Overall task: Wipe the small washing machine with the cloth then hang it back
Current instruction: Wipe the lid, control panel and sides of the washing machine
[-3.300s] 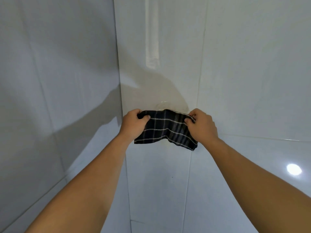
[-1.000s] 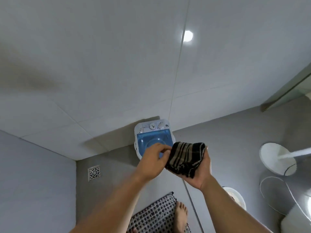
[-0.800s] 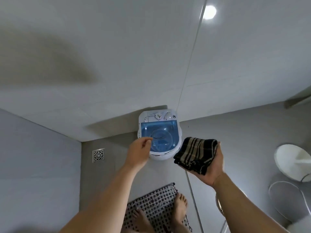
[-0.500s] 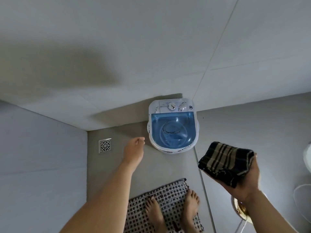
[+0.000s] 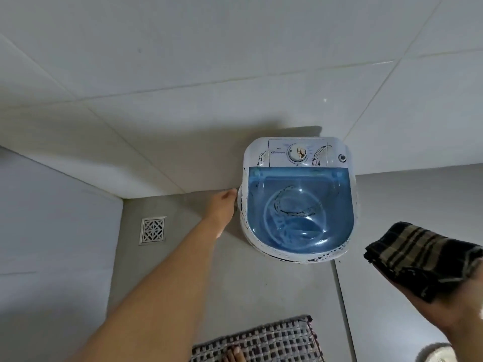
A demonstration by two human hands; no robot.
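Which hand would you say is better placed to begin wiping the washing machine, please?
The right hand, probably: it already holds the folded cloth just right of the washing machine. The left hand holds nothing and reaches the machine's left side, suited to steadying it.

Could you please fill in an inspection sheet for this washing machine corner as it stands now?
Surface: grey floor, bare around the machine.
Job's things: small washing machine against the wall, blue lid closed; folded striped cloth off the machine.
Clutter: woven mat with toes on it.
Hands: left hand at the machine's left side; right hand holds the cloth.
Cables: nothing seen.
Surroundings: tiled walls, floor drain.
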